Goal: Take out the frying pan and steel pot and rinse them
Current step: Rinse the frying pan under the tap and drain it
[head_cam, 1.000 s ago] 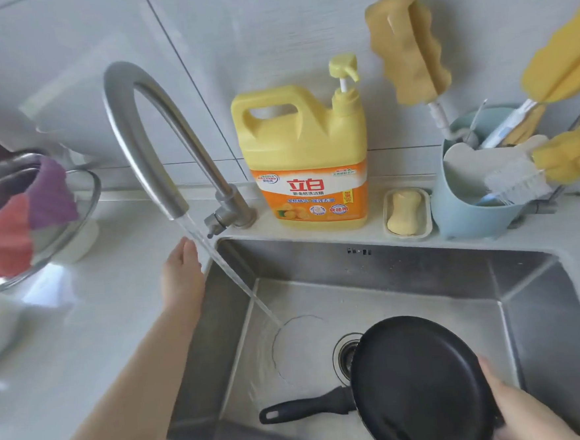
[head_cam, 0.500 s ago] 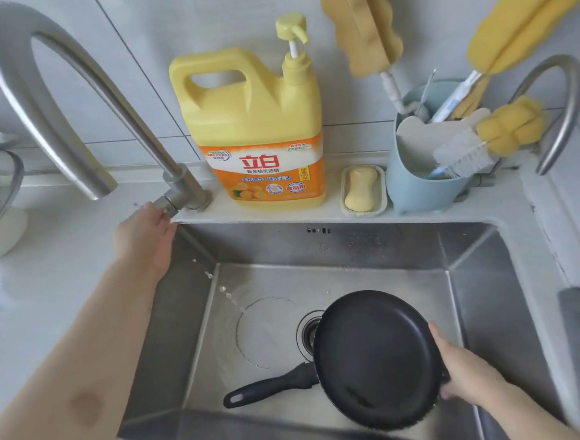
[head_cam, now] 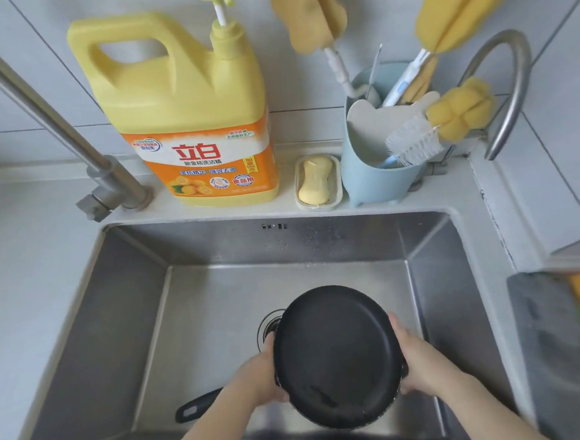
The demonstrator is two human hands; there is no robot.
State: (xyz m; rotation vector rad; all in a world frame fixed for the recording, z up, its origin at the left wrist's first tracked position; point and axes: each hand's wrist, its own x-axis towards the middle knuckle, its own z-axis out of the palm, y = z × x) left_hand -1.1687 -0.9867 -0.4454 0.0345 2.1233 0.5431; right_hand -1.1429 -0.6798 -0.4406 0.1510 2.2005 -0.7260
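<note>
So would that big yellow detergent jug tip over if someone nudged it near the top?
Probably not easily. The big yellow plastic detergent jug stands upright on a wide flat base on the ledge behind the steel sink, so it looks stable. How full it is I cannot tell. Its tall pump neck might offer leverage for a hard shove.

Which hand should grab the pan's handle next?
Left. The left hand grips the frying pan on the rim's left side, and the handle sticks out left, just beyond it. The right hand holds the opposite rim.
</note>
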